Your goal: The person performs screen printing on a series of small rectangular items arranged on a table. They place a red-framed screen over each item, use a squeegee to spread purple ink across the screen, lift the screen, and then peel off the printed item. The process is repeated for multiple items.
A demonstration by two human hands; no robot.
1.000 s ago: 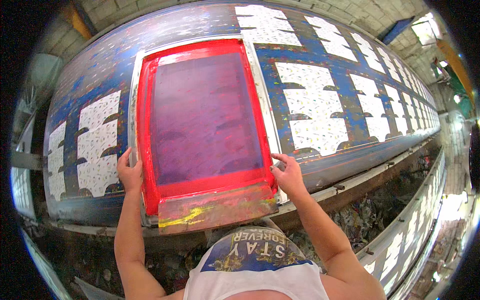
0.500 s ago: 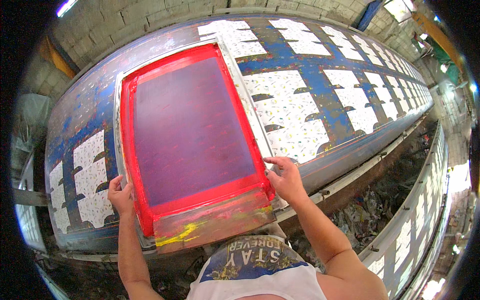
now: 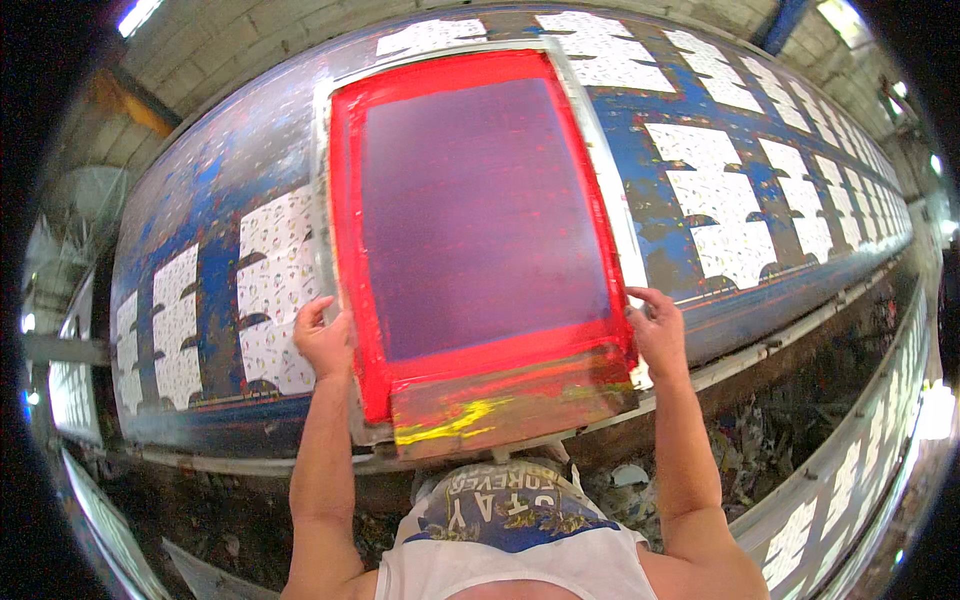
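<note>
Both hands grip one printing screen frame (image 3: 470, 220) by its long sides, near the end closest to the person. The left hand (image 3: 322, 340) is curled around the frame's left edge, thumb up along the metal rail and fingers wrapped onto the red border. The right hand (image 3: 658, 335) is closed on the right edge at about the same height, fingers bent over the rim; how far they reach under the frame cannot be told from this angle.

In the head view, the frame lies between the two hands on a long printing table (image 3: 220, 190) with a blue, paint-stained top. Its purple mesh (image 3: 480, 210) runs away from the grip, bordered in red. Just below the hands, at the near end of the frame, sits a band of smeared ink (image 3: 500, 400), red with a yellow streak. The frame appears to lie flat on the table, though it may be slightly lifted.

Left of the left hand, touching distance from it, lies a white patterned fabric piece (image 3: 270, 290), with more beyond it along the table. Right of the right hand, a row of similar white fabric pieces (image 3: 730, 210) runs away down the table. Under the forearms, near the person's chest, is a white top with a printed neckline (image 3: 500, 520).
</note>
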